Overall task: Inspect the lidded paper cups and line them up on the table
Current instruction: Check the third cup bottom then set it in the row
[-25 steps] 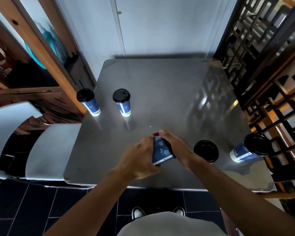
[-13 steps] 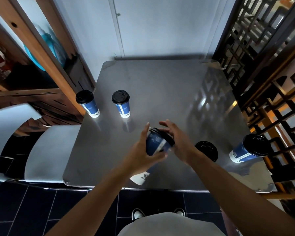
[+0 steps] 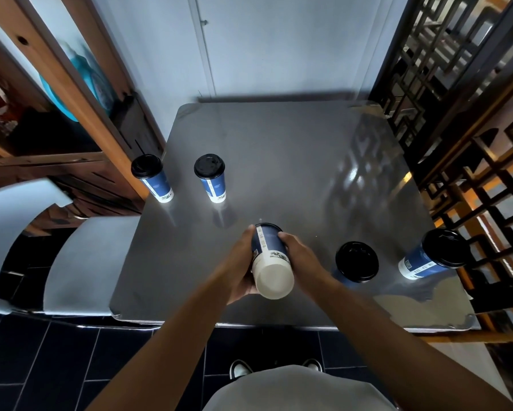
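Both hands hold one blue paper cup [image 3: 269,256] above the near middle of the grey table [image 3: 279,161]. The cup is tipped so its white base faces me and its lid points away. My left hand [image 3: 240,262] wraps its left side and my right hand [image 3: 301,256] grips its right side. Two lidded cups stand upright at the left edge, one [image 3: 152,178] beside another [image 3: 212,178]. At the right stand a cup seen from above by its black lid [image 3: 356,261] and a further blue cup [image 3: 433,256] by the table's right edge.
A wooden shelf unit [image 3: 71,114] borders the table's left side, and a dark lattice screen [image 3: 457,114] runs along the right. A pale curved chair [image 3: 41,247] sits at the near left. A white wall stands behind the table.
The held cup has been turned over in my hands: its lid faced up and towards me half a second ago, and now its white base faces me. My right hand has closed on it again.
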